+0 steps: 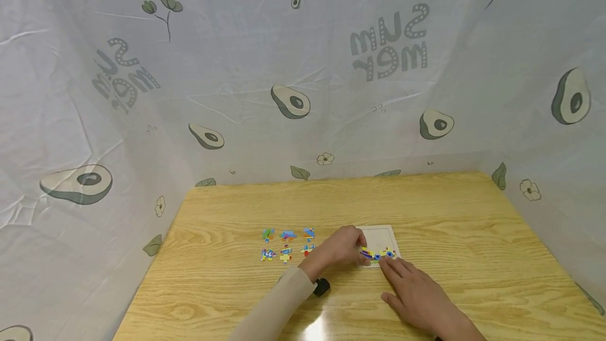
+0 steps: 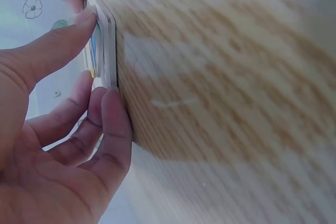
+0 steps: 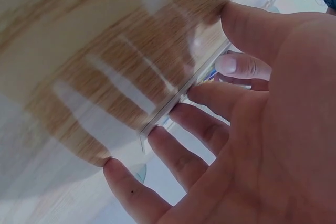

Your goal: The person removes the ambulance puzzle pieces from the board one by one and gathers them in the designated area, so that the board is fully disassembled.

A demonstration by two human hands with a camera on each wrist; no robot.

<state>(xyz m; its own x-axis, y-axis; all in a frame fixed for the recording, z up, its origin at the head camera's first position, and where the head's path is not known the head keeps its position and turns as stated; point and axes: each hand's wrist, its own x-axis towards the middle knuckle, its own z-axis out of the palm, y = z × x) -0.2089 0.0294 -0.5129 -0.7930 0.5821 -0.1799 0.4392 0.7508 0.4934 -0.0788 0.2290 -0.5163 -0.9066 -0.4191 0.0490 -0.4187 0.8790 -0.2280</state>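
A white puzzle tray [image 1: 380, 234] lies on the wooden table, with colourful joined jigsaw pieces [image 1: 390, 254] along its near side. My left hand [image 1: 342, 248] is at the tray's left part. Its thumb and index finger pinch a jigsaw piece [image 2: 96, 53] that stands slightly tilted over the tray, while other fingers touch the tray's edge. The piece's picture is mostly hidden. My right hand [image 1: 418, 293] rests at the near right edge, fingers extended; in the right wrist view some fingertips [image 3: 157, 132] touch the tray's rim and the thumb touches the table.
Left of the tray, several loose jigsaw pieces [image 1: 286, 252] lie in two rows on the table [image 1: 454, 214]. A black device [image 1: 322, 287] is on my left wrist. A pale curtain [image 1: 246, 41] with avocado prints hangs behind and at both sides.
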